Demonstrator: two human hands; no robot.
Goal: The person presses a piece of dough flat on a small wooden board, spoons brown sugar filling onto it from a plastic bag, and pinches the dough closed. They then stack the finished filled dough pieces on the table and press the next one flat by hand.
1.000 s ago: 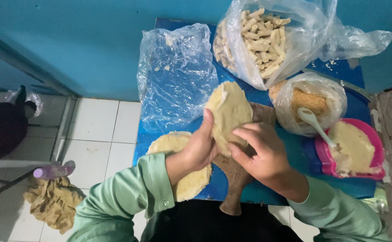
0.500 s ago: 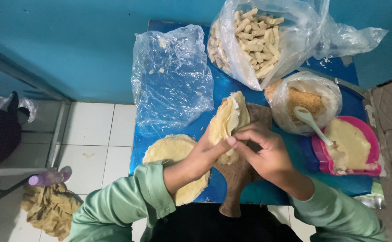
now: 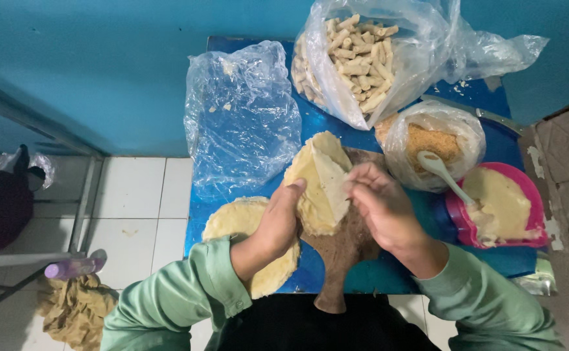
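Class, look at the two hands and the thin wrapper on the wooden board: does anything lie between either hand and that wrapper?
Nothing visible does. The left hand and right hand both already touch the wrapper.

At frame centre, the thin round pale-yellow wrapper sheet [image 3: 320,185], flat a second ago, is now folded over from the right, pinched between the left hand [image 3: 278,221] and right hand [image 3: 379,201].

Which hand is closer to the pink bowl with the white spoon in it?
Right. The right hand pinches the folded pale dough sheet just beside the pink plastic bowl; the left hand holds the sheet's far side, farther from it.
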